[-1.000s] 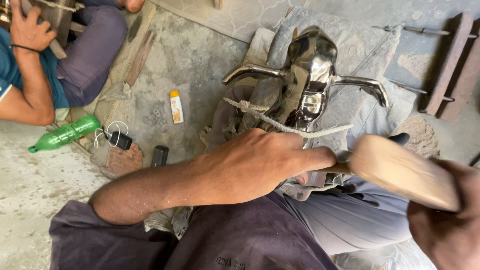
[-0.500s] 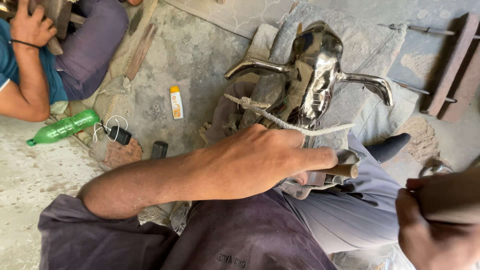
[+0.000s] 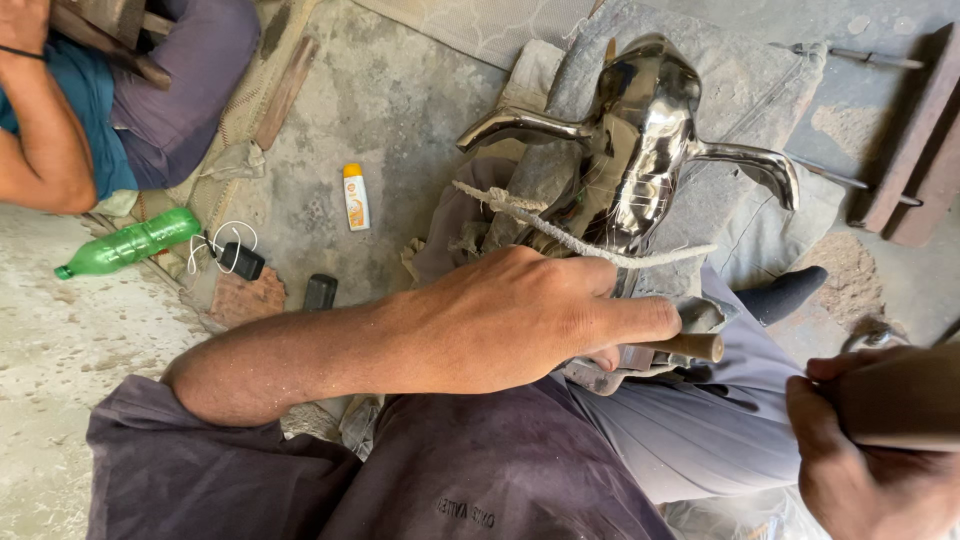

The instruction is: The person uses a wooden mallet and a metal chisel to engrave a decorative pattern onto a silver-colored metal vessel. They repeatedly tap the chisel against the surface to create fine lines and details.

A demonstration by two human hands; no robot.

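A shiny metal animal-head sculpture (image 3: pixel 640 140) with two curved horns lies on grey cloth padding (image 3: pixel 740 80), tied down by a pale rope (image 3: pixel 580 240). My left hand (image 3: pixel 520 315) is shut on a wooden-handled chisel (image 3: pixel 690 346), pressed against the lower end of the sculpture over my lap. My right hand (image 3: pixel 860 470) at the lower right grips a thick wooden mallet (image 3: pixel 905 395), held off to the right of the chisel's end.
Another person's arm and knee (image 3: pixel 60 150) are at the upper left. A green plastic bottle (image 3: pixel 130 242), a small yellow-capped tube (image 3: pixel 355 196), a charger with white cable (image 3: pixel 235 258) and a dark block (image 3: pixel 320 292) lie on the concrete floor. Rusty metal bars (image 3: pixel 920 150) lie at right.
The wooden mallet was over the chisel's end a second ago; my right hand has drawn it back toward the lower right. My left hand has kept the chisel in place.
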